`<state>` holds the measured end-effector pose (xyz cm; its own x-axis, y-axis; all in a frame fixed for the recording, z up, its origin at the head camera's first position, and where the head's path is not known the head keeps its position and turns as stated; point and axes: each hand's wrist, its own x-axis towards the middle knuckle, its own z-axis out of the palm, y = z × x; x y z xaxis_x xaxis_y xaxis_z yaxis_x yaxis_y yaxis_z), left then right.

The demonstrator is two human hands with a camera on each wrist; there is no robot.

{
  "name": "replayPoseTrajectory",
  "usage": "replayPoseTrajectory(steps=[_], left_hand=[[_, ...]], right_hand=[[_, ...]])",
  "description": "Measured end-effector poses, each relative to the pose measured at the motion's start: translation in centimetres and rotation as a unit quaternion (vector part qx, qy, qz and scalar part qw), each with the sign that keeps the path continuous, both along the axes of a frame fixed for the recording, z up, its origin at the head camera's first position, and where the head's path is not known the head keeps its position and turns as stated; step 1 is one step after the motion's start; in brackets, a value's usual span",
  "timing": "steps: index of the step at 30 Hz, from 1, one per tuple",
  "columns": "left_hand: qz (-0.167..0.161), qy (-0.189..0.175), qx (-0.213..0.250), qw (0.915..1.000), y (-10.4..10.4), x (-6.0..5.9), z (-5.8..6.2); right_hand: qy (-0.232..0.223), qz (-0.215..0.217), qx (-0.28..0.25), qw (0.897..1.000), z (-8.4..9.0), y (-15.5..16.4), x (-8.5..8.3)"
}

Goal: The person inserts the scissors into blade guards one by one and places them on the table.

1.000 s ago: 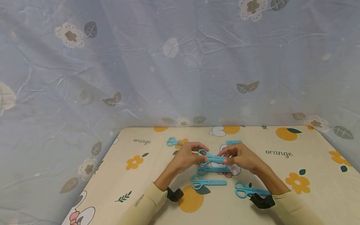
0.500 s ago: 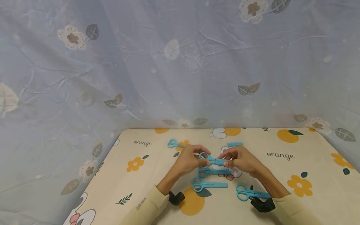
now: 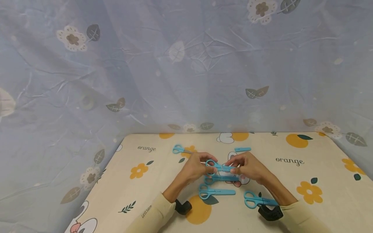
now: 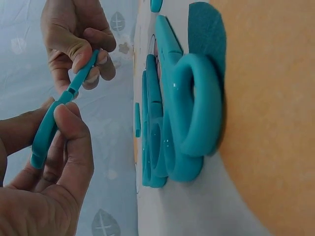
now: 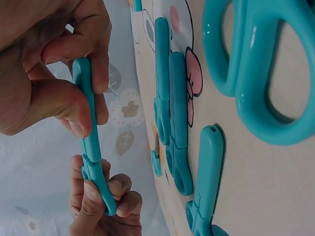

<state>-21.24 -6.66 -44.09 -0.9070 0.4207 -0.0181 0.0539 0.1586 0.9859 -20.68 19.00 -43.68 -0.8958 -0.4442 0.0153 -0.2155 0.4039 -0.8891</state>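
Two hands share one pair of blue scissors (image 3: pixel 222 167), held just above the counter (image 3: pixel 320 168) near its middle. Your left hand (image 3: pixel 196 168) pinches the handle loops between thumb and fingers; the left wrist view shows the thumb pressed on the handle. Your right hand (image 3: pixel 247 166) has its fingers curled round the capped blade end, so each grip is closed on that same pair. Directly below it lie two more capped pairs, the middle scissors (image 3: pixel 220 178) and then the nearer scissors (image 3: pixel 216 192), both flat on the printed cloth with handles to your left. Beside your right forearm lies another pair, the right scissors (image 3: pixel 256 200). Beyond your left hand sits the far scissors (image 3: pixel 180 149), and a loose blue cap (image 3: pixel 243 149) lies beyond your right hand.
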Motion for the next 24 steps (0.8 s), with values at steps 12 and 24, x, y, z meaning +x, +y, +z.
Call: replayPoseTrajectory(steps=[12, 24], left_hand=[[-0.006, -0.005, -0.021, 0.9998, 0.1, 0.2, 0.3], [-0.019, -0.020, -0.021, 0.9994, -0.6, -0.1, 0.6]], right_hand=[[-0.040, 0.033, -0.010, 0.999, 0.7, 0.2, 0.0], [-0.037, 0.049, 0.011, 0.998, 1.2, 0.8, -0.1]])
